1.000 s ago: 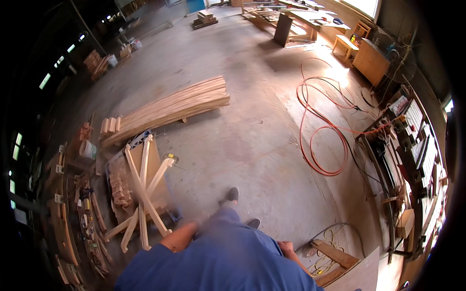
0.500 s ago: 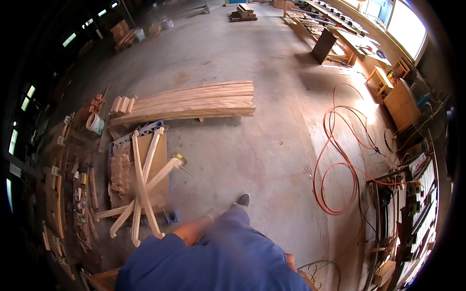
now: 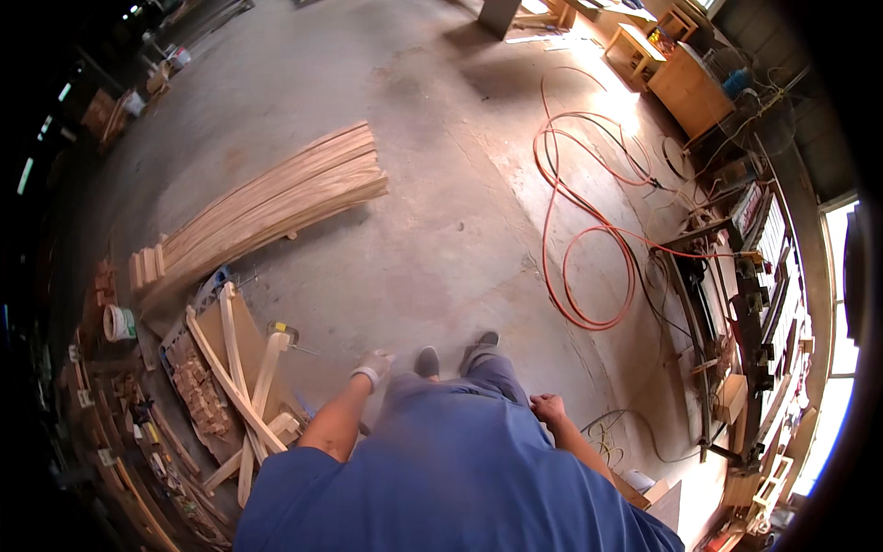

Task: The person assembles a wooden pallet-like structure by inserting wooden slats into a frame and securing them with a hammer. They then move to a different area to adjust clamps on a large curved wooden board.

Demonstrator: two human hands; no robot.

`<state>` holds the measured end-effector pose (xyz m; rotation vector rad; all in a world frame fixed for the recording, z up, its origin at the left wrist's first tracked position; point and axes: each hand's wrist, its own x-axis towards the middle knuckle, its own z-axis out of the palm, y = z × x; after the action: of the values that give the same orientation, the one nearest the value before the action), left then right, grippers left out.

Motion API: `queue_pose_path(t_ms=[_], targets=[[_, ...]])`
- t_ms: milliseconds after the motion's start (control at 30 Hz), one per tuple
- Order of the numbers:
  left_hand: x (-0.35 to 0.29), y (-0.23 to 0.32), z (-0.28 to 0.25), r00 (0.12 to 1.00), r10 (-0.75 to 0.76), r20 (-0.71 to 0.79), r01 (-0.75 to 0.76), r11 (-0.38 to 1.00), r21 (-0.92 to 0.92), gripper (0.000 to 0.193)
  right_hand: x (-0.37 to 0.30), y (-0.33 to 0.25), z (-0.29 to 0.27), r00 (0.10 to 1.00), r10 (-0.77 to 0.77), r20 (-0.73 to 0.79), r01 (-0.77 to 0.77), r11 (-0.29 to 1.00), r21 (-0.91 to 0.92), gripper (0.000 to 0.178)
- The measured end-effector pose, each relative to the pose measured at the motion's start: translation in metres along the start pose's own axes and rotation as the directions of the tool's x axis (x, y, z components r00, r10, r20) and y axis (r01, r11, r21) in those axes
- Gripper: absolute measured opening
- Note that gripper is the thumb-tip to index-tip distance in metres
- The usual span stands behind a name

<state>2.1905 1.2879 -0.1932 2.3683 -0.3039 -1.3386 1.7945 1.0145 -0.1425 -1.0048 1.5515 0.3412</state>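
My left hand (image 3: 375,364), in what looks like a pale glove, hangs at my side with its fingers loosely stretched and nothing visible in it. The nearest things to it are a yellow-and-black power tool (image 3: 283,329) and crossed pale wooden pieces (image 3: 262,375) on a brown board (image 3: 213,333). On my other side, my right hand (image 3: 548,407) is bare and curled closed over the concrete floor. No object shows in it. Both my shoes are on the floor between the hands.
A long stack of wooden boards (image 3: 276,198) lies ahead on the left, near a white bucket (image 3: 119,323). Red hose (image 3: 589,322) loops over the floor at right, beside a cluttered rack (image 3: 736,304). A thin cable (image 3: 644,416) trails near my right hand.
My view has turned right and I have stepped forward. The wood stack and crossed pieces shift left in view. Both hands now show more clearly, and a second shoe has come into sight.
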Motion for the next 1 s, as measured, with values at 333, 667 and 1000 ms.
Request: queue_pose_path(t_ms=[333,667,1000], targets=[[0.028,0.069,-0.012,0.961,0.060,0.270,-0.214,0.777,0.592,0.047,0.108,-0.068,-0.055,0.994,-0.071,0.085,0.093,0.951,-0.295,0.027],[0.096,0.246,-0.048,0.977,0.160,0.143,-0.215,0.757,0.617,0.046,0.196,-0.388,-0.143,0.961,-0.271,-0.052,0.257,0.947,-0.193,0.024],[0.260,0.220,-0.030,0.931,0.355,0.081,-0.327,0.716,0.617,0.036,0.236,-0.510,-0.108,0.938,-0.332,0.104,0.335,0.942,-0.014,0.026]])
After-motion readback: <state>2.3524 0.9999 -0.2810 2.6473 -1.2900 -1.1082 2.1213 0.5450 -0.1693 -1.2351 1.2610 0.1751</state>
